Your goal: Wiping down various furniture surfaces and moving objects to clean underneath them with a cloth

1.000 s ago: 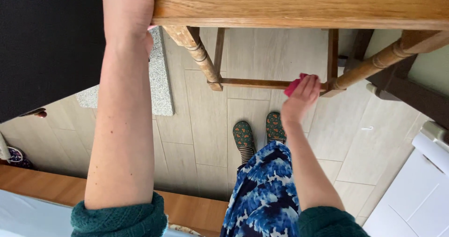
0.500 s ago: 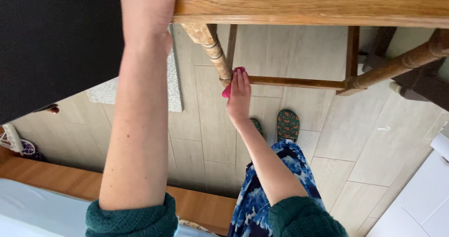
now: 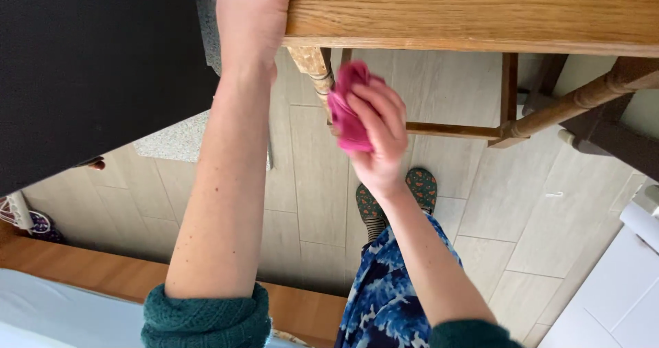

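- Left hand (image 3: 252, 20): fingers curled over the edge of the wooden seat (image 3: 473, 8), gripping its corner.
- Right hand (image 3: 376, 136): closed around a bunched pink cloth (image 3: 345, 108), pressed to the turned leg (image 3: 314, 70).
- Leg: long axis runs up and left from the cloth toward the seat; contact is probably on its lower part, though partly hidden.
- Rung (image 3: 453, 130): extends right of the cloth.

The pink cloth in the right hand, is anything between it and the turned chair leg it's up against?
Nothing visible does. The right hand holds the pink cloth bunched in its fingers, right beside the turned chair leg, with no object between them. The left hand grips the wooden seat edge above, clear of the cloth.
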